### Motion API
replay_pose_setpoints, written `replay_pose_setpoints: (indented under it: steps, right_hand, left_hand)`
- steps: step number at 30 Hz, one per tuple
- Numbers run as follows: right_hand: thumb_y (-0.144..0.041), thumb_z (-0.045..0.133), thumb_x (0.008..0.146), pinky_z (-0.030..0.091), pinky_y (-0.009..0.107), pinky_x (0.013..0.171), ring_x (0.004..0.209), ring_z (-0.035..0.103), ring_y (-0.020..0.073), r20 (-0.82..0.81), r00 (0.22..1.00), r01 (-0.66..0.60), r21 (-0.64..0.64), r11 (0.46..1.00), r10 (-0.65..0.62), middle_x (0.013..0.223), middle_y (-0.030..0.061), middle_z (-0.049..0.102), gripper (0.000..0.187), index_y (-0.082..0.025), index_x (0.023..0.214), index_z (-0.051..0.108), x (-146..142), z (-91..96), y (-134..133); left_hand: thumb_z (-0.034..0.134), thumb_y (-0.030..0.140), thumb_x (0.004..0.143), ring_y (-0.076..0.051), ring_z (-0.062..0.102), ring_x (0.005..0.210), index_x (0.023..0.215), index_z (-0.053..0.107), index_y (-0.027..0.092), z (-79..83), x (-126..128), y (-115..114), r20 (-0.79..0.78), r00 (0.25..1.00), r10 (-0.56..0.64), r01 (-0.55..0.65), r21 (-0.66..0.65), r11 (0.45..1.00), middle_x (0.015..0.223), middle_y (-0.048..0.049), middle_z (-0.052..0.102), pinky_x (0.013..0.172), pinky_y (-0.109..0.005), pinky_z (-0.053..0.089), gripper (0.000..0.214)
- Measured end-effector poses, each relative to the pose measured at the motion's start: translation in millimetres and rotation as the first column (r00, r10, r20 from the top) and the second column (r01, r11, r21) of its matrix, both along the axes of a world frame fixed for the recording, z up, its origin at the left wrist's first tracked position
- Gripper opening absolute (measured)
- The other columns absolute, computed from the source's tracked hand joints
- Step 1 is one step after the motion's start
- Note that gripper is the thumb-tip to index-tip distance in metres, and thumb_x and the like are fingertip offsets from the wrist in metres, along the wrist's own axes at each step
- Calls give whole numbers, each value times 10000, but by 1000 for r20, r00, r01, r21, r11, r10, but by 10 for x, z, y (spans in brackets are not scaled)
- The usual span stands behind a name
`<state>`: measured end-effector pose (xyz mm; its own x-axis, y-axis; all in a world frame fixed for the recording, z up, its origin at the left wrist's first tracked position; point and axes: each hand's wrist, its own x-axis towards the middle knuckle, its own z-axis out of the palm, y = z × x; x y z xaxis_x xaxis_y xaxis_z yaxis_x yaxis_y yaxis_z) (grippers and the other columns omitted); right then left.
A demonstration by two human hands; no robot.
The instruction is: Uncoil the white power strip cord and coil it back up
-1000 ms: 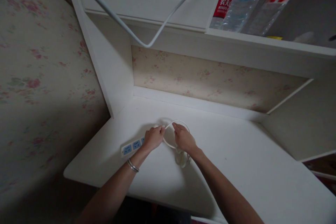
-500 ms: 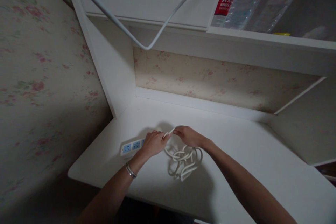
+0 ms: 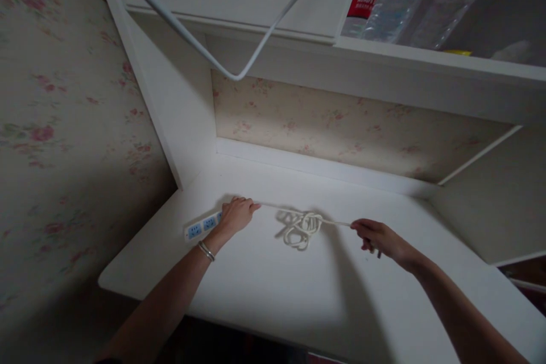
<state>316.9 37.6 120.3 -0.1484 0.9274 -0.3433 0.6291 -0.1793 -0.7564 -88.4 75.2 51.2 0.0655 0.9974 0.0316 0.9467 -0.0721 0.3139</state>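
Note:
A white power strip (image 3: 203, 227) with blue sockets lies on the left of the white desk. My left hand (image 3: 237, 215) is closed over its right end and covers that part. From there the white cord (image 3: 309, 222) runs taut to the right, with a tangled, looped bundle in its middle. On the far side of the bundle my right hand (image 3: 373, 235) grips the cord between its fingers. Small dark prongs show just below that hand; the rest of what it may hold is hidden.
White desk (image 3: 273, 290) with a rounded left corner. Flowered wall (image 3: 51, 142) on the left. Above hangs a shelf (image 3: 409, 54) with several plastic bottles (image 3: 398, 3). A thick pale cable (image 3: 239, 75) dips down in front of the cabinet.
My right hand has moved far to the right, drawing the cord taut and the tangle up between my hands. My left hand has shifted slightly left with the power strip.

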Motion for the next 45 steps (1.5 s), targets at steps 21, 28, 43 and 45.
replay_pose_setpoints:
  steps: [21, 28, 43, 45]
  right_hand:
    - [-379, 353, 952, 348, 255, 593, 626, 581, 161, 338, 913, -336, 303, 892, 229, 685, 54, 637, 354, -190, 762, 584, -1536, 19, -108]
    - [-352, 385, 885, 229, 222, 395, 380, 313, 84, -331, 921, -215, 13, 977, 207, 458, -55, 394, 293, -208, 632, 418, -2084, -255, 223]
    - [-320, 449, 892, 380, 209, 494, 474, 545, 110, -146, 988, -7, 241, 970, 44, 611, -6, 629, 185, -202, 853, 586, -2192, -534, 471]
    - [-312, 437, 909, 418, 217, 537, 535, 600, 124, -33, 999, -32, 298, 954, 44, 736, 20, 689, 186, -205, 986, 568, -2133, -491, 449]
  left_hand:
    - [450, 270, 902, -203, 630, 912, 903, 713, 208, -76, 185, 1, 187, 980, -68, 69, 2, 998, 955, -75, 724, 817, -288, 429, 271]
    - [415, 205, 878, -191, 630, 859, 821, 702, 197, 47, 367, -58, 301, 948, -106, 93, 59, 994, 899, -78, 722, 789, -271, 421, 293]
    - [450, 338, 888, -163, 644, 781, 1004, 665, 192, 39, 448, -123, 570, 813, -119, 77, 97, 992, 877, -34, 727, 709, -225, 462, 286]
    - [481, 329, 880, -162, 655, 787, 1135, 611, 188, 16, 437, -118, 572, 814, -95, 45, 101, 994, 900, -40, 728, 709, -230, 469, 320]
